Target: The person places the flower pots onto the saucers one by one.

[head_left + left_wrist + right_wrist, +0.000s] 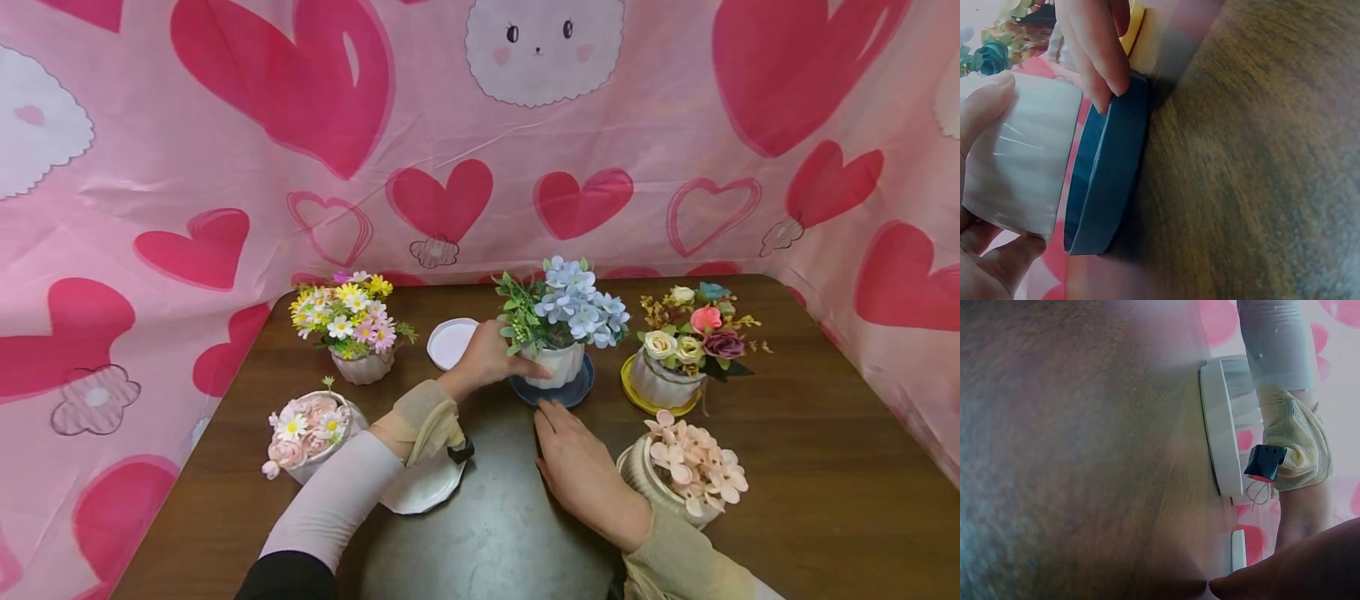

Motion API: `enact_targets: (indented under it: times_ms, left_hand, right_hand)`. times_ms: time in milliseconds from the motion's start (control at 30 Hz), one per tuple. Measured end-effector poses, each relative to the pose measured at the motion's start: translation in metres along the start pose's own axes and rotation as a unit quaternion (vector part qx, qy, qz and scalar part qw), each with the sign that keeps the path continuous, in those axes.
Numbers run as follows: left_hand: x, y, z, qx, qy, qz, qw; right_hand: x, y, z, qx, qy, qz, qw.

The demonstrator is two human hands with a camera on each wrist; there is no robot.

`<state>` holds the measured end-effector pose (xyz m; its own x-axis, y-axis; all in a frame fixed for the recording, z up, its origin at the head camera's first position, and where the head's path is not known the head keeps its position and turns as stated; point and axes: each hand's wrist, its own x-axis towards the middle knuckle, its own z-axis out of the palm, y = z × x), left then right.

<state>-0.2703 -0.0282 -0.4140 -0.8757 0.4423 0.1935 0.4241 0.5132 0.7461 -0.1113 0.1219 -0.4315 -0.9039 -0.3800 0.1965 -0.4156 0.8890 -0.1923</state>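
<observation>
Here's the left hand [486, 357] with a firm grip, thumb in front and fingers behind, clamped on a white fluted pot [558, 367] packed with blue hydrangeas [573, 300] and leafy green sprigs [519, 310]. And where's that pot? At the middle of the dark wooden table [810, 450], held over a dark blue saucer [577, 393], with the left wrist view showing a narrow gap between base and saucer! Below, the right hand [581, 462] has its fingers stretched out close together, tips touching the saucer's rim. Over to the right, a pale pot [660, 382] sits in a yellow saucer [634, 397], filled with coral, cream and purple roses [705, 320]. Nearer, a ribbed cream pot [639, 463] leans, crammed with peach blossoms [697, 462], just beside the right wrist. Left side: a whitish pot [363, 369] full of yellow, white and pink daisies [348, 321], a small pale plate [450, 342] beside the left hand, a pot [351, 425] of pink roses and daisies [300, 433] near the left forearm, and a white saucer [427, 492] partly under it.
</observation>
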Motion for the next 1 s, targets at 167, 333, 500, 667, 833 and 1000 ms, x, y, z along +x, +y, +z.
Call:
enact_targets:
  times_ms: [167, 333, 500, 667, 833, 1000]
  left_hand:
    - [0.0, -0.0016, 0.0013, 0.004, -0.006, 0.004, 1.0]
    - [-0.001, -0.0025, 0.0021, 0.01, -0.008, 0.001, 0.9999]
    - [-0.0017, -0.0017, 0.0021, 0.013, -0.011, -0.002, 0.9999]
    - [-0.0021, -0.0026, 0.003, 0.019, -0.009, -0.006, 0.9998]
    - [-0.002, -0.0037, 0.004, 0.017, -0.009, -0.007, 0.9998]
    - [-0.0016, -0.0038, 0.0044, 0.019, -0.011, -0.011, 0.9997]
  right_hand:
    - [0.0004, 0.0003, 0.0007, 0.001, 0.003, -0.001, 1.0]
    - [0.0003, 0.0003, 0.0012, 0.003, 0.005, 0.0, 1.0]
    - [0.0004, 0.0, 0.0005, 0.004, 0.007, -0.002, 1.0]
    - [0.0002, -0.0002, 0.0005, 0.001, 0.013, -0.006, 0.9999]
    - [0.0001, 0.0002, 0.0013, 0.002, 0.021, -0.011, 0.9997]
    - [0.0, 0.0009, 0.0017, 0.003, 0.028, -0.015, 0.9995]
